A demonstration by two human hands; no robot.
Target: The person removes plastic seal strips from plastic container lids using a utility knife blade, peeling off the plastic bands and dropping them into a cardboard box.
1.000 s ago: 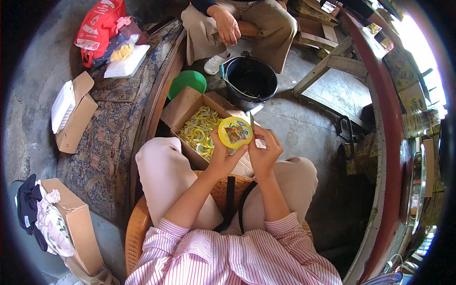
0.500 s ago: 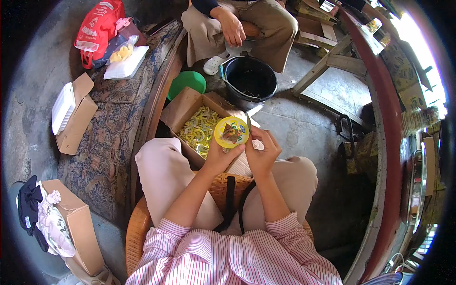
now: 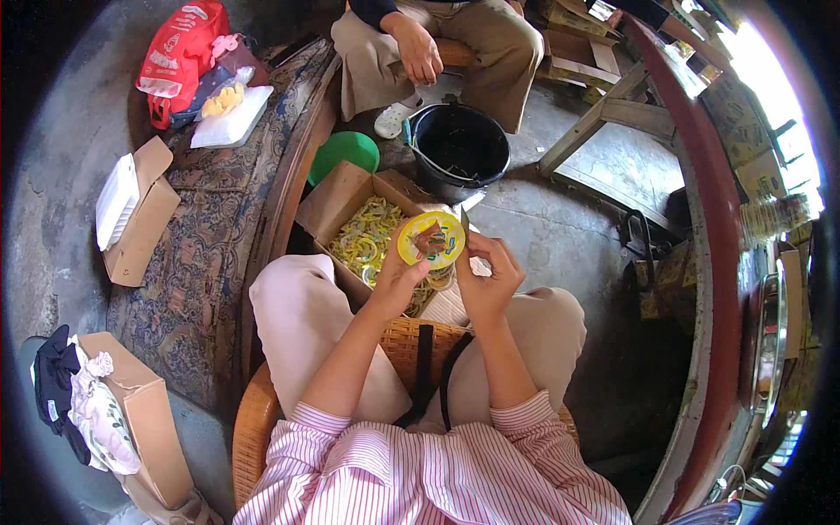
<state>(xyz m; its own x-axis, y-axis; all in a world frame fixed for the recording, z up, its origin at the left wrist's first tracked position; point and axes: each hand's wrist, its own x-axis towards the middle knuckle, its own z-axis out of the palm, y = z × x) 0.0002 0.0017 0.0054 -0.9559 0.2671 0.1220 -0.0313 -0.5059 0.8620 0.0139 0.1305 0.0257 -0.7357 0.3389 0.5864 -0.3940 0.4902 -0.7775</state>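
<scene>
While one black bucket (image 3: 448,182) stands ahead, two half-closed hands (image 3: 395,287) (image 3: 490,282) hold one yellow disc (image 3: 431,241) and one blade (image 3: 465,218).

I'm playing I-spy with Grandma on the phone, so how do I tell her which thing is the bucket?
Start with the person sitting opposite. On the floor in front of them, beside a white shoe, is the bucket. It's round and black with a thin handle, unlike the round green thing and the box of yellow rings nearby.

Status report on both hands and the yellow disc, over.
Left hand holds yellow disc. Right hand at its edge. Open carton beyond; no obstruction seen.
</scene>
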